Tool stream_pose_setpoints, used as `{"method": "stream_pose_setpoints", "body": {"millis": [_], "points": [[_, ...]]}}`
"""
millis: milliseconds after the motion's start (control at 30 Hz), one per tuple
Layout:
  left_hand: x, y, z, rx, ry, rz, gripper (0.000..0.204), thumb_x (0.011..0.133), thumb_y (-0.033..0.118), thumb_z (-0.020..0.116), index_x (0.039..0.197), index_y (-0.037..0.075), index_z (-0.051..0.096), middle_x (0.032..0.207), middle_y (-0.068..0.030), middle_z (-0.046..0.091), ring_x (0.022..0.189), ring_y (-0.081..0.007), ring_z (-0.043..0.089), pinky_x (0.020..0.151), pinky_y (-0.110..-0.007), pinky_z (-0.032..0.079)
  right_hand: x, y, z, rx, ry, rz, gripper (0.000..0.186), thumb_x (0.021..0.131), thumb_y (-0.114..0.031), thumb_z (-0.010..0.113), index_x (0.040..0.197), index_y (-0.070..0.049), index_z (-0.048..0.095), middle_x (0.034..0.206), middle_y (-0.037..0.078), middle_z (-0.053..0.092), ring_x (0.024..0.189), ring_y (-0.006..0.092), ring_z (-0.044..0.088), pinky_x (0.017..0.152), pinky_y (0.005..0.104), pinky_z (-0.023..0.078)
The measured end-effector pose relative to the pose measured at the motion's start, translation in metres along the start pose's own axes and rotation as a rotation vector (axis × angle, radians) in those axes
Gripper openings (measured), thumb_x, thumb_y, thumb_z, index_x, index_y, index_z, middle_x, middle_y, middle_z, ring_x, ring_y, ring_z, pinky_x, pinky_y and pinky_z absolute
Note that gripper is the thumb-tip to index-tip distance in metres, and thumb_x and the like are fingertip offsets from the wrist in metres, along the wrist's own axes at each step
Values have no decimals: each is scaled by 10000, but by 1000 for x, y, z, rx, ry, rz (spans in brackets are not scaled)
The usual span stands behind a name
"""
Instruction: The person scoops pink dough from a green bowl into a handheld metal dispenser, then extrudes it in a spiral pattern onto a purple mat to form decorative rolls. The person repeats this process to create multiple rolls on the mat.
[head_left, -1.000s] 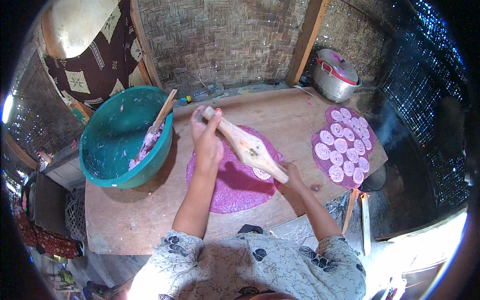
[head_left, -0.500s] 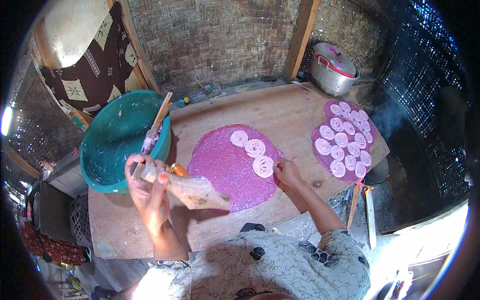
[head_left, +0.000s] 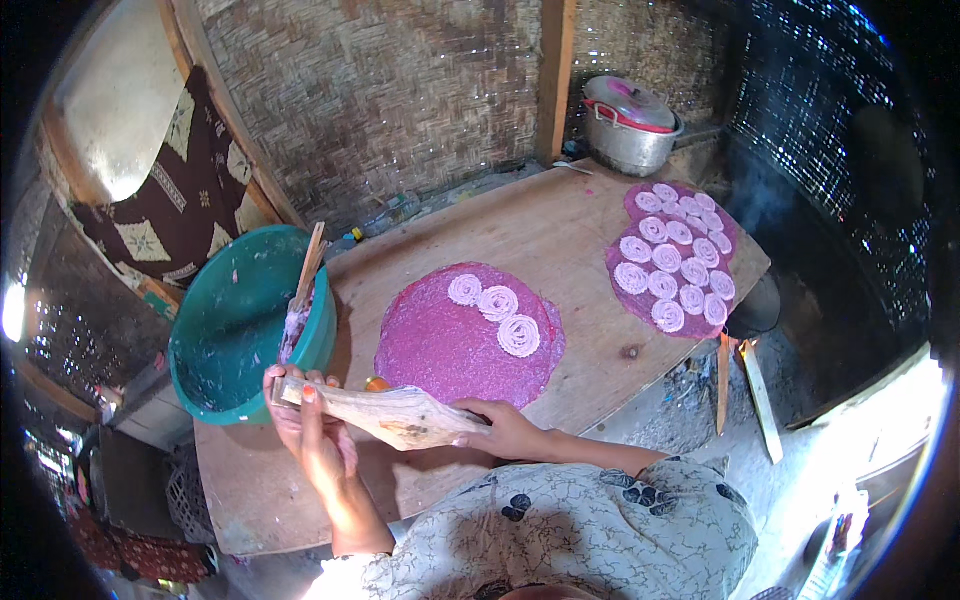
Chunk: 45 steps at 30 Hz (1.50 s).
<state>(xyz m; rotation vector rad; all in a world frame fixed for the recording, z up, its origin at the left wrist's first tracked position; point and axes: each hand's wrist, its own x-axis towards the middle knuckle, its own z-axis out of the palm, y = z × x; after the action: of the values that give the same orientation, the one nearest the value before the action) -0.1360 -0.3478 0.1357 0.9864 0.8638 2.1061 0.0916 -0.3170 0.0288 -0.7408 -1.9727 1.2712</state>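
My left hand (head_left: 318, 432) is closed round one end of a pale carved wooden tool (head_left: 395, 410). At the tool's other end my right hand (head_left: 502, 432) grips it, fingers over the top. A small orange-gold cylinder (head_left: 376, 384) peeks out behind the wood, mostly hidden; whether it joins the tool I cannot tell. Just beyond lies a round purple mat (head_left: 440, 345) on a wooden table (head_left: 590, 370). Three pale pink coils of thin strands lie on it, the nearest being one coil (head_left: 518, 336) at its right side.
Farther right, a second purple mat (head_left: 612, 285) carries many coils and reaches the table's edge. A green basin (head_left: 195, 330) at the left has a wooden stick (head_left: 312, 265) in it. A lidded metal pot (head_left: 630, 145) stands at the back. Smoke and burning wood (head_left: 762, 405) are off the right end.
My right hand has left the coil at the near mat's edge and come back to grip the tool's right end. The view has turned slightly.
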Motion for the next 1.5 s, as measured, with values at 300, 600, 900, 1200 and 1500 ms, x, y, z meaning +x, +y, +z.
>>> {"method": "stream_pose_setpoints", "body": {"millis": [300,600,900,1200,1500], "points": [[20,-93,-34,813,-723,-259,801,847,551,561,1429,68,297,1499,-136,265,1372,-307,281,1111,-470,224,-32,61,-53,422,-45,222,316,955,-294,504,1008,-2,613,749,28,596,707,97,550,601,272,443],[-1,-217,-33,1432,-1367,272,611,888,477,511,1423,227,353,1521,-82,245,1397,-372,187,1101,-616,97,-78,-10,-148,988,506,-204,806,855,-758,247,1042,-36,553,500,-12,382,358,97,290,388,237,246],[-55,-250,19,1604,-841,18,598,905,480,472,1407,165,390,1516,-95,259,1394,-383,193,1100,-616,71,-113,-1,-183,1001,598,-372,636,916,-644,326,1068,-61,528,541,-4,414,353,102,321,401,274,271],[-53,-264,62,1249,-926,17,656,902,463,504,1455,192,276,1546,-98,167,1400,-421,127,1089,-641,58,-91,18,-195,1186,441,-291,718,885,-707,279,1016,-60,562,490,5,415,319,123,336,386,285,279],[-36,-266,34,1600,-948,129,607,905,540,432,1421,227,369,1515,-78,264,1393,-370,203,1090,-644,81,-116,61,-224,1284,372,-147,712,892,-685,286,1006,-40,564,471,31,422,322,146,351,356,295,283]]}}
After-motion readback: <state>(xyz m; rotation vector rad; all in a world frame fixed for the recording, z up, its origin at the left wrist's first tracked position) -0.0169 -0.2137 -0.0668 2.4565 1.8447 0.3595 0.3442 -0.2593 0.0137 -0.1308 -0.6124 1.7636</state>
